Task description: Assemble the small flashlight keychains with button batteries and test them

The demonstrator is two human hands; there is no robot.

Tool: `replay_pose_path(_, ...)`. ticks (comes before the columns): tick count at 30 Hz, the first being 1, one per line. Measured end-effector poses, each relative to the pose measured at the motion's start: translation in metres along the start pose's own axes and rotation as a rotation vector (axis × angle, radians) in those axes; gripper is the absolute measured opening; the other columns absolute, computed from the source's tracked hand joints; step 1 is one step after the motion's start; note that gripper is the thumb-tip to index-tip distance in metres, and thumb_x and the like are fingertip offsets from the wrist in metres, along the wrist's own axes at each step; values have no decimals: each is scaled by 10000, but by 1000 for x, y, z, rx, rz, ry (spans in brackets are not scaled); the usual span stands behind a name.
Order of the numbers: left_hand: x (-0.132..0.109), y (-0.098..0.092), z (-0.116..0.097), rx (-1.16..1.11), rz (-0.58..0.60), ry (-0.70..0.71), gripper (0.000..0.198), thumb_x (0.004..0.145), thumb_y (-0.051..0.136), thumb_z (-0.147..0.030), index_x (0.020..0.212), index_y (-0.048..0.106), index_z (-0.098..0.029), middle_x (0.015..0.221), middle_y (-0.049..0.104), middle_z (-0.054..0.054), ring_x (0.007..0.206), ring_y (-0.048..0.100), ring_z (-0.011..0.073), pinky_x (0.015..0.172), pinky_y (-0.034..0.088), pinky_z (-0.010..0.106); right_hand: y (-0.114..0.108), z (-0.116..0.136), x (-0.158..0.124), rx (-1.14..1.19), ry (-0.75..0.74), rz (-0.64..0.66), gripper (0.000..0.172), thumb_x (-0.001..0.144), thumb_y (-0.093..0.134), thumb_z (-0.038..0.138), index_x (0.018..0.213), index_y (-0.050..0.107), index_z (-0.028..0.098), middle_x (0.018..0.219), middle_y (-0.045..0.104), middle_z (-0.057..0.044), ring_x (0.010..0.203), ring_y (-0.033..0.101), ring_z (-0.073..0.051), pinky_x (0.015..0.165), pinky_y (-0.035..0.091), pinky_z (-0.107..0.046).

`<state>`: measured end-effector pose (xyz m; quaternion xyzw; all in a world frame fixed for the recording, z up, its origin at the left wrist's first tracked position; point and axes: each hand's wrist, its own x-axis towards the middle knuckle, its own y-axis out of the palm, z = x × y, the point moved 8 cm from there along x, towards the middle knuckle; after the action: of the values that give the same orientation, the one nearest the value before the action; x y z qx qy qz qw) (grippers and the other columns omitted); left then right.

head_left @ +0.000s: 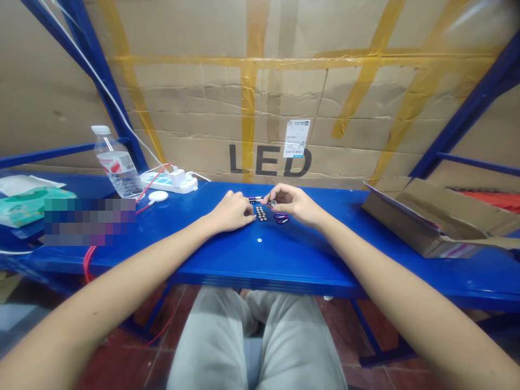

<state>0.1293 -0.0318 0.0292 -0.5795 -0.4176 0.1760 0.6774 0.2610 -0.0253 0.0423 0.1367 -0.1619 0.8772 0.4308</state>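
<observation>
My right hand is raised just above the blue table, thumb and fingers pinching a small round silvery disc. My left hand rests palm down on the table, its thumb apart from the bent fingers. Its thumb tip is beside several small round metallic pieces, set out in rows. Thin dark pen-like pieces lie behind them, close to the left fingertips. Purple carabiner-like clips lie under my right hand. A small whitish disc lies nearer the table's front edge.
An open cardboard box sits on the right of the table. To the left are a water bottle, a white power strip with cables, a white round charger and a green tissue pack. Taped cardboard stands behind.
</observation>
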Motion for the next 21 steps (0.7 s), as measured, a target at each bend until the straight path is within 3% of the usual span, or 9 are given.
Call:
replay_pose_path(6, -1, 1, 7, -177, 65, -121, 48, 718, 654, -217, 708, 701, -219, 794, 729, 14, 869, 596, 240, 840, 350, 382, 3, 0, 0, -61, -6, 32, 224, 724, 771, 208, 857, 593, 188, 952, 715, -48, 924, 653, -194, 882, 501, -395)
replay_pose_path(11, -3, -3, 1, -187, 60, -41, 68, 725, 634, -186, 725, 696, -215, 804, 729, 12, 878, 609, 232, 894, 362, 401, 3, 0, -1, -97, 18, 39, 206, 738, 762, 236, 847, 595, 189, 921, 715, -48, 901, 661, -191, 862, 510, -374)
replay_pose_path(13, -4, -12, -1, -181, -5, -7, 56, 749, 633, -206, 738, 688, -206, 815, 725, 24, 884, 605, 228, 901, 375, 406, 2, -1, -1, -99, 29, 30, 211, 740, 763, 245, 856, 596, 188, 909, 718, -47, 897, 666, -193, 857, 514, -373)
replay_pose_path(18, -9, -54, -17, -293, -377, 112, 104, 865, 602, -268, 803, 656, -204, 864, 717, 41, 866, 596, 190, 877, 447, 375, -1, -7, 0, -109, 57, -14, 221, 745, 761, 258, 874, 594, 190, 877, 722, -37, 887, 675, -198, 844, 520, -375)
replay_pose_path(21, -13, -62, -31, -312, -464, 228, 103, 897, 587, -258, 839, 652, -203, 876, 713, 50, 857, 587, 181, 864, 474, 366, 2, -10, 1, -101, 61, -7, 215, 743, 753, 240, 875, 593, 187, 851, 713, -27, 851, 676, -190, 824, 525, -365)
